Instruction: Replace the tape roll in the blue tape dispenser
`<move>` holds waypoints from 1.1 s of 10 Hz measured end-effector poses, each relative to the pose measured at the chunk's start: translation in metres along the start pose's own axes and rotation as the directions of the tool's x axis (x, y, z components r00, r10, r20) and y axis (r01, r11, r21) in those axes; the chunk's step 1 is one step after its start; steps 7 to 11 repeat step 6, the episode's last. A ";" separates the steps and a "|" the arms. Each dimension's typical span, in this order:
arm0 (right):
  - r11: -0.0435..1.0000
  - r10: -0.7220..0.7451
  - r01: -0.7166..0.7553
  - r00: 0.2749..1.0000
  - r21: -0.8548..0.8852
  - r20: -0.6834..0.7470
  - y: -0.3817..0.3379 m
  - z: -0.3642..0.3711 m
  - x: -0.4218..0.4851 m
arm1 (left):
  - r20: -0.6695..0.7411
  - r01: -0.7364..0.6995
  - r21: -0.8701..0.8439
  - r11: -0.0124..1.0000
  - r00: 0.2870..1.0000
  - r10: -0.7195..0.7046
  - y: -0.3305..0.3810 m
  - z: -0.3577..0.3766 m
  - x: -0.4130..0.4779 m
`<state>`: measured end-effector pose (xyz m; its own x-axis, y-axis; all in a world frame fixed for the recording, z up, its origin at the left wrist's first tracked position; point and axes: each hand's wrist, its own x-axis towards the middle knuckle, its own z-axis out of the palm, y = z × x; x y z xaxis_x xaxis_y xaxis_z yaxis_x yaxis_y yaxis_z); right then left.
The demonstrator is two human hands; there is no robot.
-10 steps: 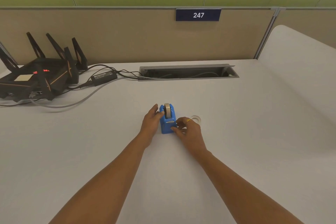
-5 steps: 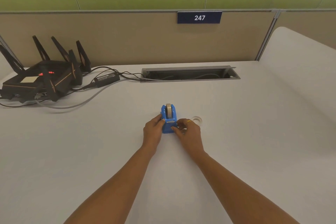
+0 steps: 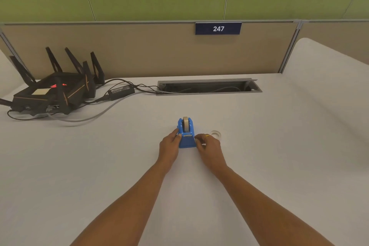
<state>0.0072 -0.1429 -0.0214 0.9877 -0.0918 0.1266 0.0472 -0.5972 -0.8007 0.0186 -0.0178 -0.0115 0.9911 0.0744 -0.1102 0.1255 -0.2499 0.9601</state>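
Far left, rear of white desk (image 3: 60, 166): black router (image 3: 54, 92) with upright antennas; black power adapter (image 3: 121, 91) and cables trailing right to a recessed cable tray (image 3: 208, 86). Partition behind carries a blue plate (image 3: 218, 28) reading 247.

Centre: left hand (image 3: 169, 147), fingers loosely curled, fingertips resting on the left side of the blue tape dispenser (image 3: 186, 134). Dispenser stands upright on the desk between both hands, a tape roll (image 3: 185, 123) seated in its cradle.

Right hand (image 3: 208, 149), ring on one finger, curled against the dispenser's right side; whether either hand truly grips cannot be told. Just right, behind the right hand: a clear tape ring (image 3: 216, 134) lying flat.
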 end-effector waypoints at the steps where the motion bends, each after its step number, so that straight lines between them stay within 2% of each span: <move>1: 0.998 -0.005 0.005 1.000 -0.057 0.005 -0.005 -0.005 -0.003 | 0.004 -0.041 0.132 0.990 0.999 0.041 0.002 -0.003 -0.006; 3: 0.982 0.000 0.017 0.996 -0.190 0.085 -0.013 -0.013 -0.009 | 0.100 -0.116 0.431 0.895 0.992 0.080 -0.009 -0.011 -0.004; 4: 0.957 -0.025 0.063 0.990 -0.282 0.136 -0.012 -0.013 -0.009 | 0.166 -0.170 0.648 0.742 0.983 0.081 -0.013 -0.018 -0.001; 5: 0.919 -0.027 0.113 0.974 -0.377 0.226 -0.017 -0.017 -0.010 | 0.186 -0.205 0.793 0.573 0.978 0.093 -0.011 -0.028 -0.004; 6: 0.861 -0.029 0.159 0.964 -0.483 0.266 -0.019 -0.017 -0.006 | 0.175 -0.205 0.855 0.477 0.979 0.107 -0.010 -0.033 -0.005; 11: 0.861 -0.029 0.159 0.964 -0.483 0.266 -0.019 -0.017 -0.006 | 0.175 -0.205 0.855 0.477 0.979 0.107 -0.010 -0.033 -0.005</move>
